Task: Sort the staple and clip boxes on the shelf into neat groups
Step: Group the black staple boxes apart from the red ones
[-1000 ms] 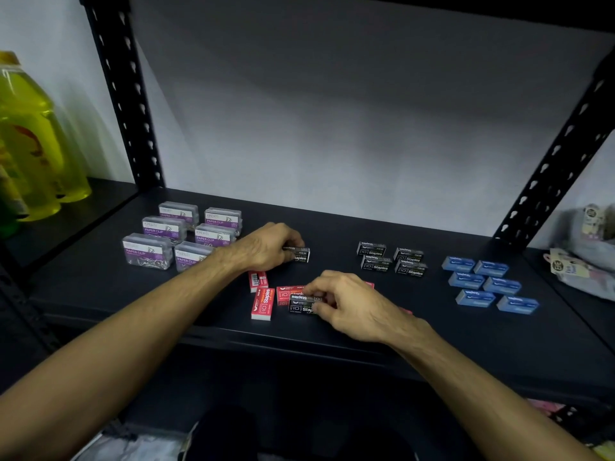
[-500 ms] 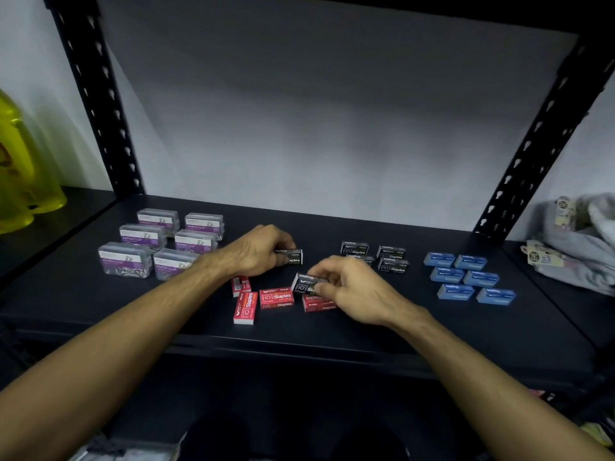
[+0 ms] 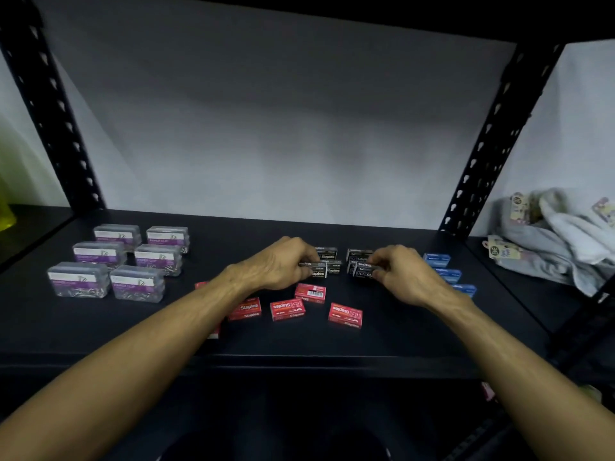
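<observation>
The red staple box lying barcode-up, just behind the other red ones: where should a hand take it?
Pinch the red staple box across its two long side faces, coming from above. It lies flat with bare shelf around it, so those faces look free.

Each hand's fingers (image 3: 377,272) pinch a black staple box (image 3: 364,271) on the shelf (image 3: 399,334).

A pale grey wall (image 3: 283,128) is standing behind the dark shelf (image 3: 299,347); black perforated uprights (image 3: 499,134) are flanking it, and dim light is falling from above.
</observation>
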A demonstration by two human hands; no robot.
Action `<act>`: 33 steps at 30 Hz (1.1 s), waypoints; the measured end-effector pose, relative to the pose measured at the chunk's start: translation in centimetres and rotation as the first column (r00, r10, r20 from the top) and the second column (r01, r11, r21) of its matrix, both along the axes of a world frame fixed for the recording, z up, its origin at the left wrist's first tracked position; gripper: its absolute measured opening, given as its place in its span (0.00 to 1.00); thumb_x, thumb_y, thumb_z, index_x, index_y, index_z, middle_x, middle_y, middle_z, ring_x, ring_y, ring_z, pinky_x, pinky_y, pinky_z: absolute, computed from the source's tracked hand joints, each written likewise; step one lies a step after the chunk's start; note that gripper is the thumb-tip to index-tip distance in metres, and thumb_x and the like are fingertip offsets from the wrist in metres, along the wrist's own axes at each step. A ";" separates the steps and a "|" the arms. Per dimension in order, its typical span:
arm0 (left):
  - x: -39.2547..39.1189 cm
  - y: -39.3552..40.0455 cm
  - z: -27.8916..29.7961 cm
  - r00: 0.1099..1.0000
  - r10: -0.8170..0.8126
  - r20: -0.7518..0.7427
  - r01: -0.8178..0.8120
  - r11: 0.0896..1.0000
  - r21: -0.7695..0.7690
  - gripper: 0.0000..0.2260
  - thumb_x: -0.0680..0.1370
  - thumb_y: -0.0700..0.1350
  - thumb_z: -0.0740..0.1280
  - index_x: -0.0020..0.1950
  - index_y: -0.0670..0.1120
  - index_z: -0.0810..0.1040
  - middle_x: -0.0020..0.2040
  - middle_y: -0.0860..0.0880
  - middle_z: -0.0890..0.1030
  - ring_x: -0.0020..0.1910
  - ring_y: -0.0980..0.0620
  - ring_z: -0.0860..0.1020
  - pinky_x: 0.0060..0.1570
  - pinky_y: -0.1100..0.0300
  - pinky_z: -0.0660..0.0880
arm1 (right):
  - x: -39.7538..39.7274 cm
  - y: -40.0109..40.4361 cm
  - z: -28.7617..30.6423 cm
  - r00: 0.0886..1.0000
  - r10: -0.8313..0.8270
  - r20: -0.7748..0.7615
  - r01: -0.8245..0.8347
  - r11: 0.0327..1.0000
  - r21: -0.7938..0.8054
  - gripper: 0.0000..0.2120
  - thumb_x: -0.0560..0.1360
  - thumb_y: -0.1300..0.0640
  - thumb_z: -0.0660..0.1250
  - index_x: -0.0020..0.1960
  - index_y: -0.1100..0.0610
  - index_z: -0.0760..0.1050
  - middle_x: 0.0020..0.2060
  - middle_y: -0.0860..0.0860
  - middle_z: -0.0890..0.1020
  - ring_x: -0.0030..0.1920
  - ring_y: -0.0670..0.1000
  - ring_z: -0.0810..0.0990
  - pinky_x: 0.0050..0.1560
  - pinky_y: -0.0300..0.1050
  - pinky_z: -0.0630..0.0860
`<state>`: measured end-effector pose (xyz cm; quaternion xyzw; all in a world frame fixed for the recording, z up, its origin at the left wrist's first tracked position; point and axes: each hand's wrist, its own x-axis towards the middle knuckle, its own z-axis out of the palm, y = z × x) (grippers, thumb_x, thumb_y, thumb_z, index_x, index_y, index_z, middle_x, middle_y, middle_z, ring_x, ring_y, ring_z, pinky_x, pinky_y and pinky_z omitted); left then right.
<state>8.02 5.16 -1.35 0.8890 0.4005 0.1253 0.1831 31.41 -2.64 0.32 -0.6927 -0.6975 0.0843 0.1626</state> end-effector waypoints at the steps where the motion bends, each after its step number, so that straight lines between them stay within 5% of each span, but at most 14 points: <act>1: 0.5 -0.1 -0.2 1.000 -0.003 -0.006 0.003 1.000 -0.004 0.13 0.79 0.44 0.68 0.63 0.46 0.79 0.62 0.49 0.80 0.61 0.51 0.79 0.59 0.60 0.75 | 0.2 0.0 -0.2 1.000 -0.002 0.019 0.002 1.000 -0.002 0.12 0.78 0.59 0.66 0.62 0.55 0.79 0.57 0.51 0.82 0.53 0.50 0.80 0.50 0.38 0.71; 9: 3.1 -0.8 -1.0 1.000 -0.009 -0.011 0.009 1.000 0.007 0.11 0.80 0.44 0.67 0.62 0.45 0.79 0.62 0.48 0.80 0.60 0.51 0.78 0.54 0.65 0.72 | 0.5 0.2 -1.9 0.997 0.022 0.077 -0.019 0.999 -0.042 0.13 0.78 0.61 0.65 0.62 0.57 0.78 0.59 0.52 0.81 0.57 0.51 0.79 0.53 0.36 0.68; 16: 3.1 -1.2 -1.2 1.000 -0.003 -0.001 0.003 1.000 0.029 0.10 0.79 0.44 0.68 0.60 0.46 0.80 0.52 0.53 0.79 0.47 0.57 0.77 0.45 0.67 0.70 | 0.5 0.6 -2.6 0.998 0.034 0.055 -0.030 0.998 -0.061 0.13 0.78 0.63 0.63 0.61 0.57 0.78 0.58 0.53 0.81 0.55 0.51 0.80 0.53 0.40 0.73; 33: 3.6 -1.1 -1.7 0.999 0.044 0.022 -0.045 0.998 0.042 0.11 0.79 0.42 0.68 0.60 0.45 0.80 0.62 0.47 0.80 0.60 0.49 0.79 0.56 0.61 0.74 | 0.4 0.7 -2.7 0.995 0.051 0.088 -0.048 0.998 -0.032 0.13 0.79 0.62 0.63 0.63 0.58 0.78 0.60 0.53 0.80 0.56 0.51 0.79 0.52 0.37 0.69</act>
